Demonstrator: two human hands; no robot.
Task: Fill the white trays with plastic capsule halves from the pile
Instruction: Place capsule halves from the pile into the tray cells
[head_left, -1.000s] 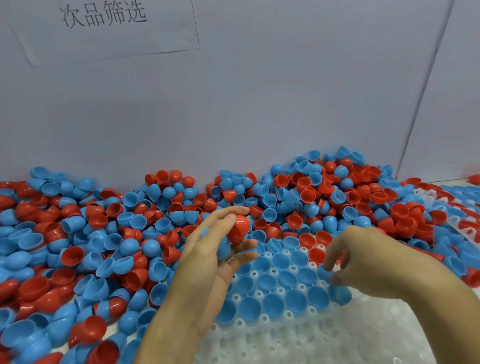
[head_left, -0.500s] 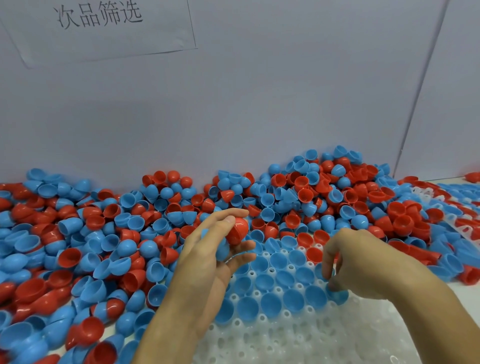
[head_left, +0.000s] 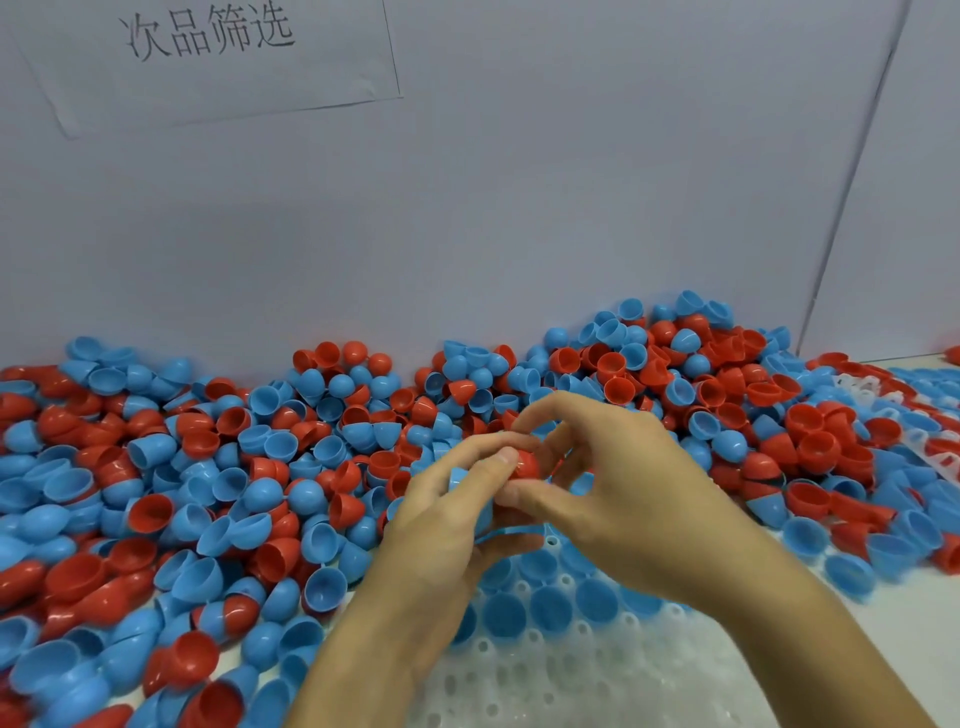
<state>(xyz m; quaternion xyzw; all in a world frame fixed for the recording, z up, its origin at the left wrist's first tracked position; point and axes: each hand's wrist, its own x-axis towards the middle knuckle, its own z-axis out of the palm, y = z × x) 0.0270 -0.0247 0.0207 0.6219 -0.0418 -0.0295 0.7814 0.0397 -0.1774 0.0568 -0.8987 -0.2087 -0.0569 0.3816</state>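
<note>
Capsule halves (head_left: 291, 499), red and blue, lie heaped across the left and middle of the frame against the grey wall, and a few blue ones already sit cup-up in the white tray (head_left: 571, 675) at lower centre. Above the tray the left hand (head_left: 447, 525) curls round a blue half with a red half (head_left: 527, 464) at its fingertips, while the right hand (head_left: 618, 483) pinches that red one between thumb and fingers. They look feather-light, thin, stiff and glossy, so likely slippery; I'd take each by its rim, gently, lest it squirt away.
</note>
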